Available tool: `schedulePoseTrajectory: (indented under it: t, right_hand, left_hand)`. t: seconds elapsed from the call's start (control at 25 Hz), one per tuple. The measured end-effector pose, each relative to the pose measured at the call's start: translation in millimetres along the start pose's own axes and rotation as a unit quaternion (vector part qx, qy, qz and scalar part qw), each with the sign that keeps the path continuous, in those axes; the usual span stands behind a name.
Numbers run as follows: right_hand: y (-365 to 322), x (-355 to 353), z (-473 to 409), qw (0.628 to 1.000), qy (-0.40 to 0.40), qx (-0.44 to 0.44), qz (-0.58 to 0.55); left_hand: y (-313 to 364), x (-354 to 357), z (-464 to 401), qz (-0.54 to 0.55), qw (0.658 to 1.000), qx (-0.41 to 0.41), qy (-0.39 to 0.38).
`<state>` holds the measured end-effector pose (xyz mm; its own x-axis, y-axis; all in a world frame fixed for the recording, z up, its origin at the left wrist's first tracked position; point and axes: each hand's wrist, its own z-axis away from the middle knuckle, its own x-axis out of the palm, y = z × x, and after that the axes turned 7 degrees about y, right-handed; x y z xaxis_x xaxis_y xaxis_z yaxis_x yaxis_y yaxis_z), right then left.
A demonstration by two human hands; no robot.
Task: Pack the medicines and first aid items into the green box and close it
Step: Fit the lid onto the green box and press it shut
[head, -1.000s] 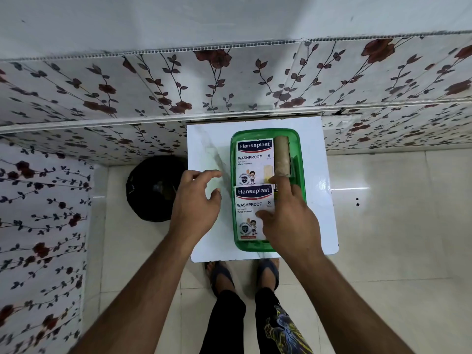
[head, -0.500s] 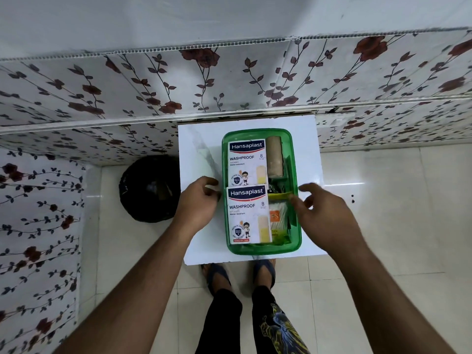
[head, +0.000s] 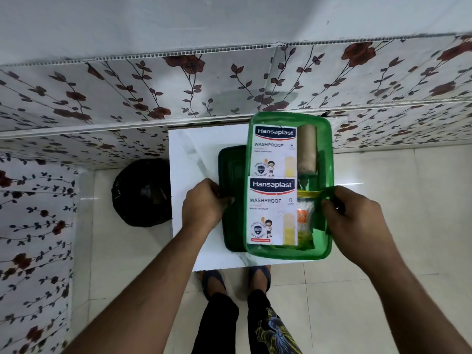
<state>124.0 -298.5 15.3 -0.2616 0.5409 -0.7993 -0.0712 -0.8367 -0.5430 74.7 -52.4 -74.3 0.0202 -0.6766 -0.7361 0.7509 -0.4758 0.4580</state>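
The left hand is closed on the edge of the dark green lid, which lies partly under the green box. The right hand clamps the box's right rim; the box appears lifted, though contact with the white table is unclear. Risk: one-sided grip tilts the box, sliding out the plaster packs and bandage roll.

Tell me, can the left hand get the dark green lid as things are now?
Probably yes. The left hand already grips the near left edge of the dark green lid, but the green box, held by the right hand, covers the lid's right part.
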Motion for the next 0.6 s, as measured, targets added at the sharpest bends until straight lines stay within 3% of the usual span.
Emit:
schedulePoseTrajectory:
  t: [0.08,0.24,0.44,0.6]
  right_hand:
    - [8.7,-9.6,-4.9,1.000,0.004,0.016,0.005]
    - [16.1,-9.8,-11.7,0.999,-0.024,0.034,0.001]
    - [-8.5,34.6,-5.7,0.997,-0.071,0.001,-0.010]
    - [-22.6,69.2,-0.3,0.991,-0.116,-0.003,-0.067]
  left_hand:
    - [8.1,-3.4,0.9,-0.008,1.000,0.002,-0.014]
    - [11.9,-52.9,13.9,0.109,0.994,-0.016,-0.017]
    - [29.5,-121.9,56.5,-0.024,0.988,0.098,0.114]
    - [73.6,-106.8,81.8,-0.093,0.979,0.124,0.131]
